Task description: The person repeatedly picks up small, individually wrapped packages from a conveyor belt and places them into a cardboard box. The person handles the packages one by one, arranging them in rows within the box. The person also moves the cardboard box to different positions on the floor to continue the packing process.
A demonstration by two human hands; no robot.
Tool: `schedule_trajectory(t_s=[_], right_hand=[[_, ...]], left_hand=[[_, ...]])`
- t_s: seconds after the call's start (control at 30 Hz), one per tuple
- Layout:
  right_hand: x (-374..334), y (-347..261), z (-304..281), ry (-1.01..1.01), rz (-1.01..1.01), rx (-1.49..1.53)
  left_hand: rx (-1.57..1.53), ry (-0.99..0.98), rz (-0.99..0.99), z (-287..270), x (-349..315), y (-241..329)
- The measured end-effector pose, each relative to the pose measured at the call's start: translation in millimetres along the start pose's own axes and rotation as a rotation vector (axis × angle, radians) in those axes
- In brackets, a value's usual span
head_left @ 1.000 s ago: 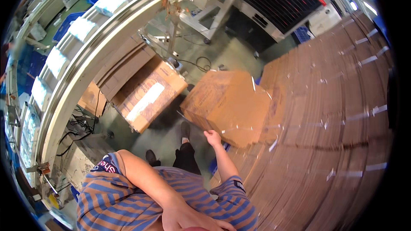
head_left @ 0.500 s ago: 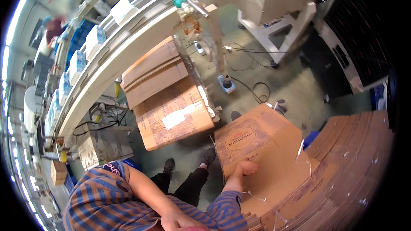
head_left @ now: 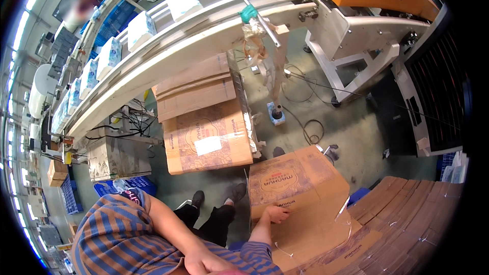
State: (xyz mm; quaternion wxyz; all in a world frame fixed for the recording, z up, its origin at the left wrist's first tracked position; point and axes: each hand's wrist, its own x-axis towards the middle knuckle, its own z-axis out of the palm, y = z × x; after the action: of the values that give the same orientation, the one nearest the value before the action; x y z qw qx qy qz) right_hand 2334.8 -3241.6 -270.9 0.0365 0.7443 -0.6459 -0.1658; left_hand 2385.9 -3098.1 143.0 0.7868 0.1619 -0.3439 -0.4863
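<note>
My right hand (head_left: pixel 277 214) rests on a large flattened brown carton (head_left: pixel 318 216) at the lower right, beside its printed panel. Its fingers are curled in, and whatever they may grip is hidden. My left hand (head_left: pixel 201 264) is bent in at the lower edge, close to my body. The frame cuts it off, so its fingers do not show. Ahead of me lies another printed carton (head_left: pixel 229 147) with a white patch on top, and folded cardboard pieces (head_left: pixel 196 97) rest on its far part.
A conveyor (head_left: pixel 153 56) carrying several blue-and-white tissue packs (head_left: pixel 141 30) crosses the far left. Bundled flat cartons (head_left: pixel 402 224) are stacked at the right. Cables (head_left: pixel 313 135) trail on the floor by a metal stand. Blue crates (head_left: pixel 127 186) sit at left; a person (head_left: pixel 84 7) stands far off.
The whole view has shifted, so the conveyor and its orange part show more. My right hand stays by the same print on the flattened carton. The left arm keeps its bent pose.
</note>
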Motion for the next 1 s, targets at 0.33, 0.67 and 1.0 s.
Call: schedule_trajectory(t_s=[0.33, 0.67, 1.0], right_hand=[[6, -14, 5, -0.004, 0.028, 0.522], [52, -2, -71, 0.056, -0.075, 0.860], [-29, 211, -442, 0.319, -0.883, 0.872]], left_hand=[[0.166, 0.067, 0.005, 2, -18, 37], [0.213, -0.267, 0.067, 45, -37, 64], [0.591, -0.202, 0.390, 77, -146, 176]])
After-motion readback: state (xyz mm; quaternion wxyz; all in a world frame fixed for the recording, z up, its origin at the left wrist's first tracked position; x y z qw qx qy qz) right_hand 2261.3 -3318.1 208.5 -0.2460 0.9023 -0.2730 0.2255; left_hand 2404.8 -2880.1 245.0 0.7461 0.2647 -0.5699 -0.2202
